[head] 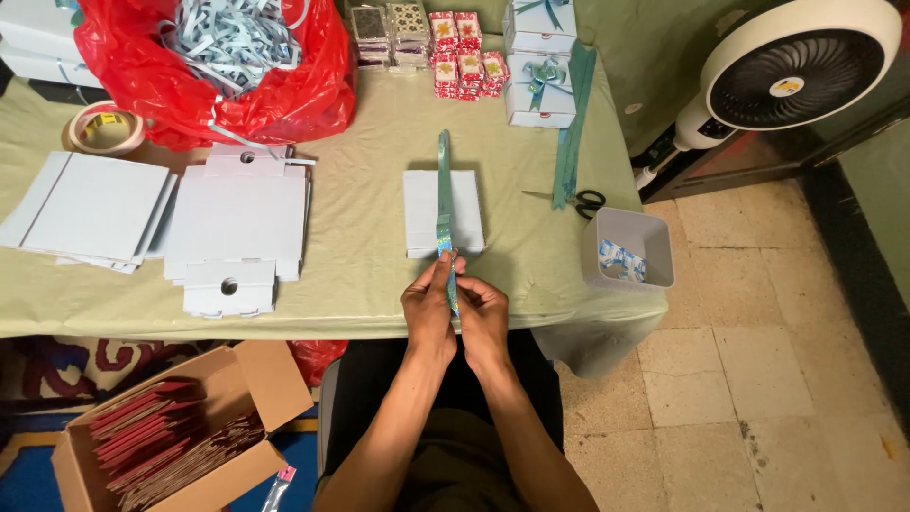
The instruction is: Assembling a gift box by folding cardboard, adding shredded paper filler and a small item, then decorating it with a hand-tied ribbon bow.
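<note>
A long teal ribbon (443, 180) runs from the near table edge up over a small white closed box (469, 210) lying flat on the green tablecloth (360, 246). My left hand (429, 308) and my right hand (483, 313) both pinch the near end of the ribbon, side by side, just in front of the box at the table's front edge.
Flat white box blanks (237, 223) and white sheets (90, 204) lie at left, beside a tape roll (106, 128) and a red bag of ribbon scraps (227, 57). Scissors (578, 199), a white bin (630, 248), finished boxes (538, 66), a fan (791, 66), a cardboard box (175, 436).
</note>
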